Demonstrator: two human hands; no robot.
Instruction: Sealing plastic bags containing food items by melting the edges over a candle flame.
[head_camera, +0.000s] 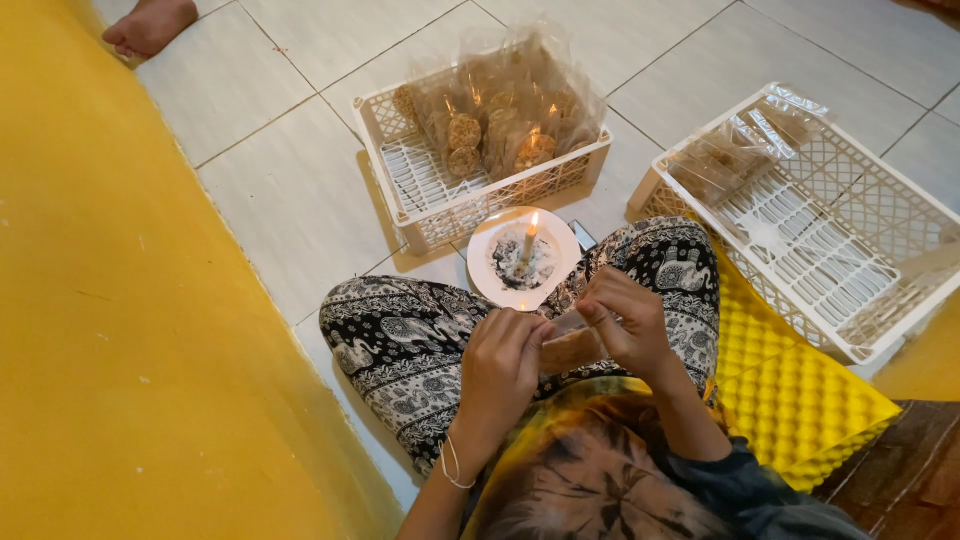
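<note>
Left hand (500, 365) and right hand (625, 325) both have fingers curled closed on a small clear bag of brown snacks (570, 347), held over the lap. A lit candle (530, 237) stands on a white plate (485, 285) just ahead, between two white plastic crates (420, 215).

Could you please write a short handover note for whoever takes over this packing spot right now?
Left hand and right hand: both pinch one small clear packet of snacks over the lap.
Lit candle stands on a white plate on the floor just ahead.
Crate ahead: many clear bags of round snacks stand in it.
Crate on the right: a few flat packets at its far end, mostly bare.
Left: the packet in hand is not yet in either crate.
</note>
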